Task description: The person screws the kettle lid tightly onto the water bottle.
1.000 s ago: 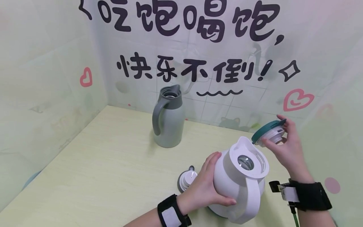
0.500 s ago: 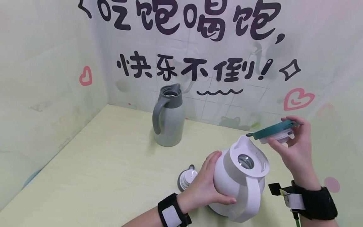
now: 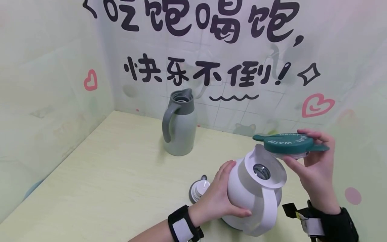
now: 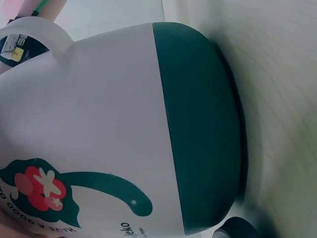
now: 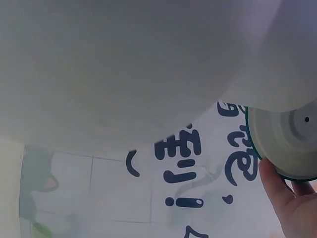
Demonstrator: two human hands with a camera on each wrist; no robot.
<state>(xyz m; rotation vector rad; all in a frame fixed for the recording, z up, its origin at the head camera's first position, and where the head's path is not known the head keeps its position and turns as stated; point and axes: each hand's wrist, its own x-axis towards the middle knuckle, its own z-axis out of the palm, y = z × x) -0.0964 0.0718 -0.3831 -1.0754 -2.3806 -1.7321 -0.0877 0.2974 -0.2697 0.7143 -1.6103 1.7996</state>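
Black Chinese lettering [image 3: 207, 64] straight ahead of me
I face a whitish back wall [image 3: 193, 47] printed with two thick rows of characters, 吃饱喝饱 over 快乐不倒; below the lower row runs a wavy black line [image 3: 234, 98]; to the right I see a four-pointed star outline [image 3: 308, 74] above a large pink heart [image 3: 317, 106]; faint grid lines [image 5: 91, 173] cross the wall, with a grey cat silhouette [image 3: 245, 129] and a green leaf [image 3: 272, 132] near its foot; on my left, a creased pale wall [image 3: 45, 84] carries a smaller pink heart [image 3: 91, 80] and a blue patch [image 3: 34, 189]; on my right, a pale green wall [image 3: 362, 144] bears a mauve dot [image 3: 353, 196]; a pale yellow wood-grain tabletop [image 3: 105, 174] spreads before me under soft, even light.
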